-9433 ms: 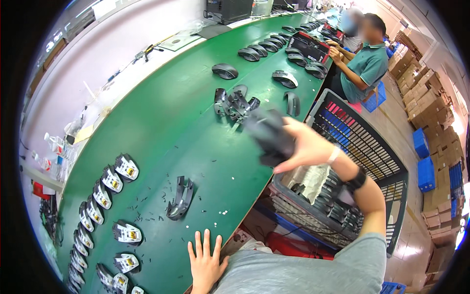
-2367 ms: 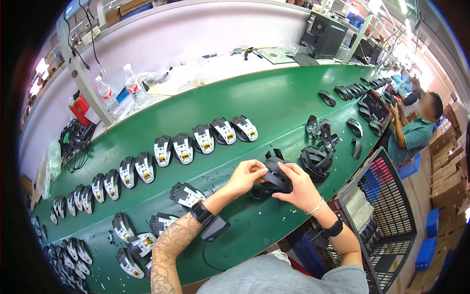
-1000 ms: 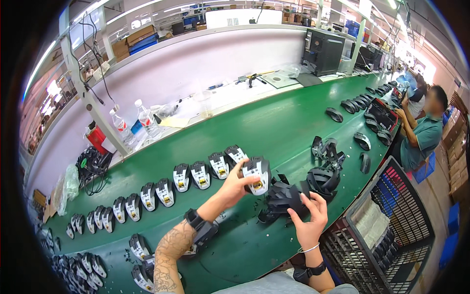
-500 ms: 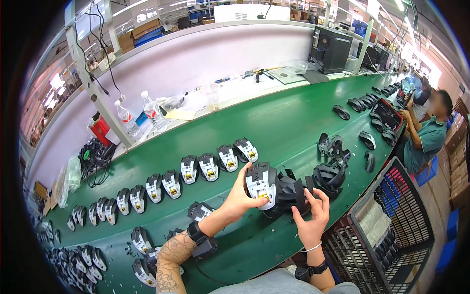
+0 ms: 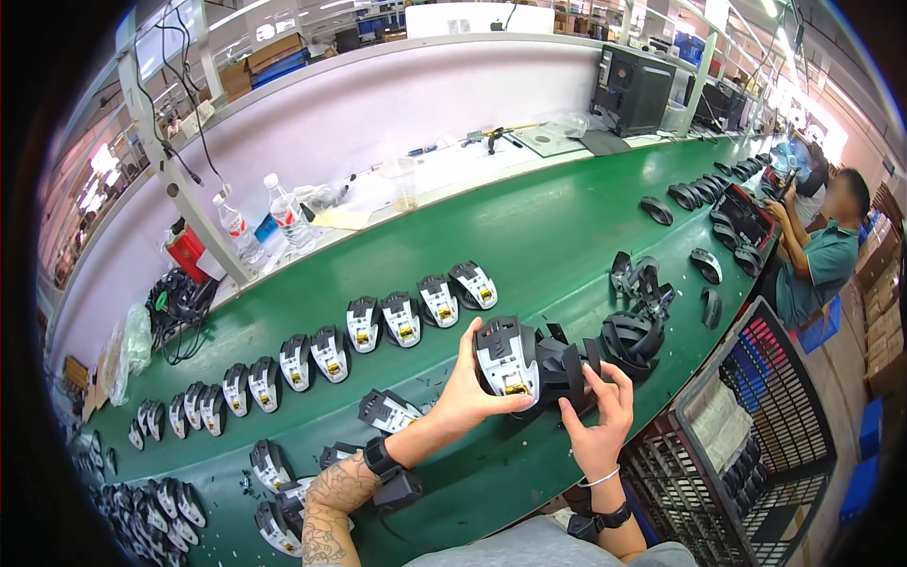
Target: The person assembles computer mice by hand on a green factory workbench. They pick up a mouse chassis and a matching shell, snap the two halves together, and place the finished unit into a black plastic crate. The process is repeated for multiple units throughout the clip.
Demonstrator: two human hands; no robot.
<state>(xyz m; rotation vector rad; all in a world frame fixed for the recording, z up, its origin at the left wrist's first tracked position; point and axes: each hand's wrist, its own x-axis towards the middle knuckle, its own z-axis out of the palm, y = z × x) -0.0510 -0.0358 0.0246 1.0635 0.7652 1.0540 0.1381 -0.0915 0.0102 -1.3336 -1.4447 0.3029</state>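
Left hand (image 5: 467,391) grips a white-and-black mouse body (image 5: 508,361) over the bench (image 5: 557,231) — thumb and fingers spread round it. Right hand (image 5: 602,430) half-curled at black shell pieces (image 5: 563,370) — hold unclear. Apparent step: pairing body with shell; next move calls for alignment.

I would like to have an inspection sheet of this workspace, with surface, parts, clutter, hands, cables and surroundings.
Surface: green table, shiny under the lights.
Parts: row of black-and-white shells on the left; pile of black covers on the right.
Clutter: small dark scraps on the table; bottles and clear cup on the white ledge.
Left hand: holds a mouse shell.
Right hand: at a black part; grip unclear.
Cables: dark bundle at far left.
Surroundings: black crate at right; person in green shirt beyond.
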